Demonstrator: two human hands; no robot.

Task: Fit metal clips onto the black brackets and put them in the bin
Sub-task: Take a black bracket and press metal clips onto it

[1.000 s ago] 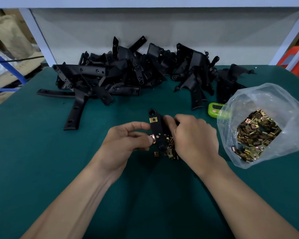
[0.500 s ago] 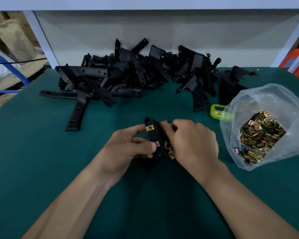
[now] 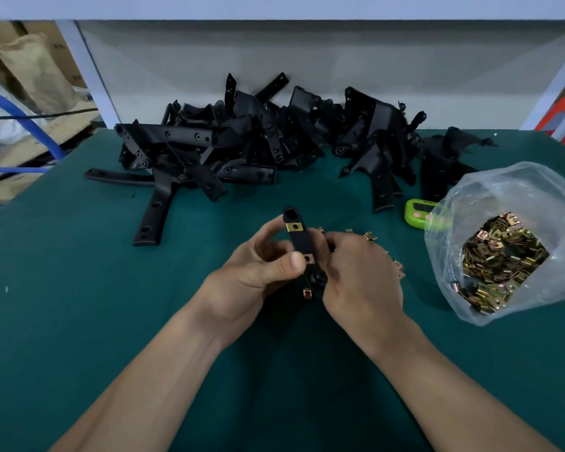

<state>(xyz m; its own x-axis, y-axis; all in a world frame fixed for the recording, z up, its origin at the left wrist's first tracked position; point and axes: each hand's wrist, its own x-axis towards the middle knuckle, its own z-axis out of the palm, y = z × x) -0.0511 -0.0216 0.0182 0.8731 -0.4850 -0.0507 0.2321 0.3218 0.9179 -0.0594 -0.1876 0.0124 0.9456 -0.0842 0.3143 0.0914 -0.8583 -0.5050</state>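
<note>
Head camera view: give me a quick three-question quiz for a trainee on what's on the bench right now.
1. True or false: the left hand and the right hand both hold the same black bracket.
2. Where is the bulk stock of metal clips? A. in the clear plastic bag; B. in a metal tray; C. in a cardboard box on the table.
3. Fill in: the small device beside the bag is ___ in colour.
Key: 1 true; 2 A; 3 green.
</note>
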